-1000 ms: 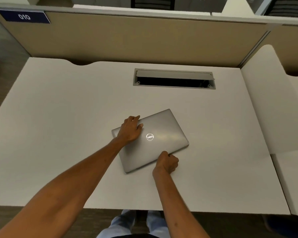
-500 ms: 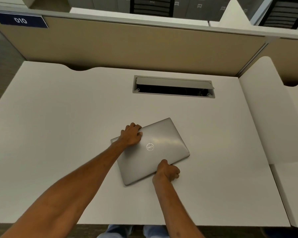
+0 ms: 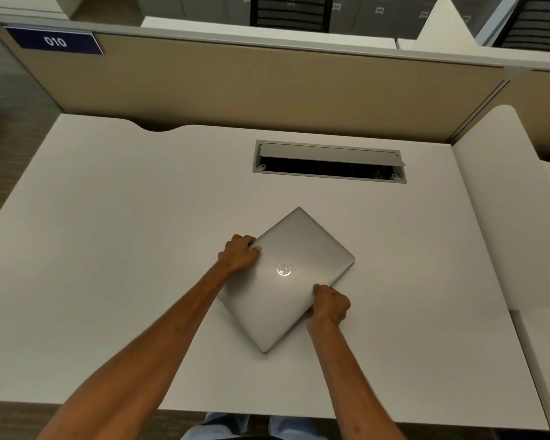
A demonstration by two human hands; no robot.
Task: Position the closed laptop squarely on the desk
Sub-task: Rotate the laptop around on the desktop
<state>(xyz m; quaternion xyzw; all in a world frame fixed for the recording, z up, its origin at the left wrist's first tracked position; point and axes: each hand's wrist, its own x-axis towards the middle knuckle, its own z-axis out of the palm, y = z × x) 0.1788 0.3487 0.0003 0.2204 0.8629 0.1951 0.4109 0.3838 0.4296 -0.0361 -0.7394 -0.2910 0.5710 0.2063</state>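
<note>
A closed silver laptop (image 3: pixel 288 277) lies flat on the white desk (image 3: pixel 115 249), turned diagonally so one corner points toward the open cable hatch (image 3: pixel 329 162) in the desktop. The left hand (image 3: pixel 239 254) grips its upper-left edge, thumb on the lid near the round logo (image 3: pixel 284 268). The right hand (image 3: pixel 329 304) clasps the lower-right edge, fingers curled around it. A beige partition (image 3: pixel 267 87) behind the desk carries a blue "010" label (image 3: pixel 55 42).
</note>
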